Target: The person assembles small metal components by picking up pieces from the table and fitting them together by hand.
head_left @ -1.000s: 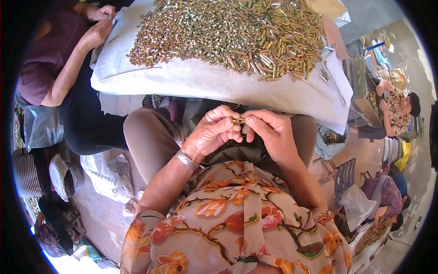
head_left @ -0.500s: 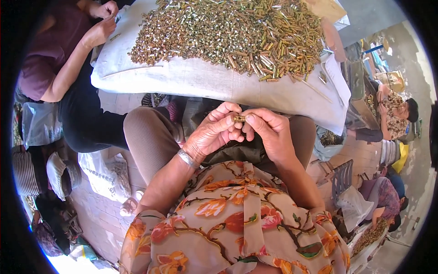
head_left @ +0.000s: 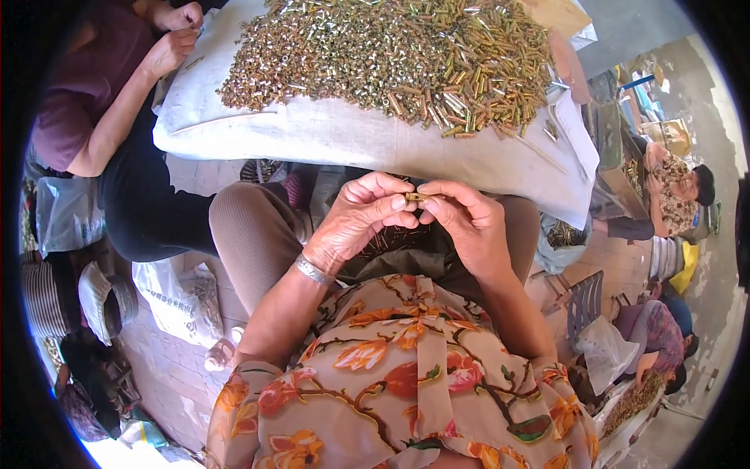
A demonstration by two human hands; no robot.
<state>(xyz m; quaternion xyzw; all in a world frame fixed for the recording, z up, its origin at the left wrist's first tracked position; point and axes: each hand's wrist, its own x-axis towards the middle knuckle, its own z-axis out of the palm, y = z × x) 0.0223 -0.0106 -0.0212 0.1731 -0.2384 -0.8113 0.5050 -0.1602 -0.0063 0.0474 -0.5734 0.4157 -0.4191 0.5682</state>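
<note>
Small brass-coloured metal tube (head_left: 416, 198) is being held just off the near edge of the white cloth-covered table (head_left: 328, 141): L hand (head_left: 351, 223) is pinching one end, R hand (head_left: 472, 227) the other, prob. b/c it's too tiny for a full grip. Atop the table, loose gold-coloured metal pieces (head_left: 359, 66) are lying heaped, prob. for easy reach.

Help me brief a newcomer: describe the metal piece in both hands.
In front of the white cloth, the left hand and right hand meet. Together they pinch a small gold-coloured metal piece, unlike the loose pieces heaped on the cloth.
</note>
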